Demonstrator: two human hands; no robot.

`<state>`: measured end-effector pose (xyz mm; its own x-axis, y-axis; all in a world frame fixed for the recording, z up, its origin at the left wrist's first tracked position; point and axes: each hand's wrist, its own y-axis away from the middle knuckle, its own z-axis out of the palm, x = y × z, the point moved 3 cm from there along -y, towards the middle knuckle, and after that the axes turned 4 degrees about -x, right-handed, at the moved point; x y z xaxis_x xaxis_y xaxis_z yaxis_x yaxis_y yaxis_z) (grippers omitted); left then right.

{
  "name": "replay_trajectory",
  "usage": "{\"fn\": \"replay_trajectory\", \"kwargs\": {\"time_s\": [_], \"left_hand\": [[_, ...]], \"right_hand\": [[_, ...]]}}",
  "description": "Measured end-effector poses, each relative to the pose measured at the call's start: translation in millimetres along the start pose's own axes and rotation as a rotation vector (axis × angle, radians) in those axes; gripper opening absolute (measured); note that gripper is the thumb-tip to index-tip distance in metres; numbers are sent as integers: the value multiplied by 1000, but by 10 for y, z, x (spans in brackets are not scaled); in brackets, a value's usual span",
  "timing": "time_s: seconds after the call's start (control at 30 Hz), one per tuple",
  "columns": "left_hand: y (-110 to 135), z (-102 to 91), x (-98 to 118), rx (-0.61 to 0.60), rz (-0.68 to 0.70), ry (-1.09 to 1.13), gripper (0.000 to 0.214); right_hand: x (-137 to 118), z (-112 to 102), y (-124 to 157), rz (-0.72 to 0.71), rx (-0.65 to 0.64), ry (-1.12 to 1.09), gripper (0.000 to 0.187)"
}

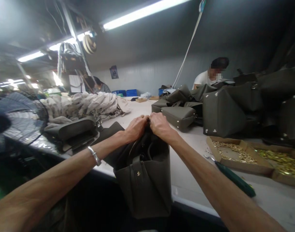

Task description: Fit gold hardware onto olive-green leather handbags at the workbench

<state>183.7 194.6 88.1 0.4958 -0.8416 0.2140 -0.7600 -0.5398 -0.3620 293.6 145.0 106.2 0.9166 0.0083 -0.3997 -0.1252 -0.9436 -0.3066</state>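
A dark grey-green handbag (149, 183) leans over the table's near edge, its opening turned up and toward the far side. At the bag's far upper rim my left hand (137, 128) has its fingers closed on the edge. My right hand (160, 125) is pinched there too, right beside the left one. A strap tab with a small gold stud (138, 173) shows on the near side of the bag. Whatever small part sits between the fingertips is hidden by the hands.
Right of the bag lie a green-handled hook tool (234, 178) and cardboard trays (239, 166) of gold metal pieces. More dark bags (224, 111) are piled behind. A fan (19, 119) and pale cloth bundles (87, 104) stand left. Two people sit farther back.
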Motion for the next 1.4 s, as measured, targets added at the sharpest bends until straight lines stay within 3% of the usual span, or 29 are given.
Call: {"fn": "replay_trajectory", "kwargs": {"time_s": [0.1,0.23,0.53,0.77,0.97,1.2,1.4], "left_hand": [[50,-2,-45,-17,1,-28,25],[44,63,-57,17,-14,-16,32],[-103,168,-101,32,-30,190,35],[-177,262,-138,-5,-46,370,35],[-120,433,-234,32,-162,506,42],[-24,565,-292,117,-258,595,43],[67,537,-119,170,-274,636,38]], "right_hand": [[121,109,205,-11,83,-73,8],[246,223,412,-36,155,-198,13],[459,451,555,-124,272,-512,10],[699,520,506,-124,274,-760,15],[871,634,358,-20,247,-962,21],[662,512,535,4,198,-980,17],[482,547,676,37,247,-798,14]]}}
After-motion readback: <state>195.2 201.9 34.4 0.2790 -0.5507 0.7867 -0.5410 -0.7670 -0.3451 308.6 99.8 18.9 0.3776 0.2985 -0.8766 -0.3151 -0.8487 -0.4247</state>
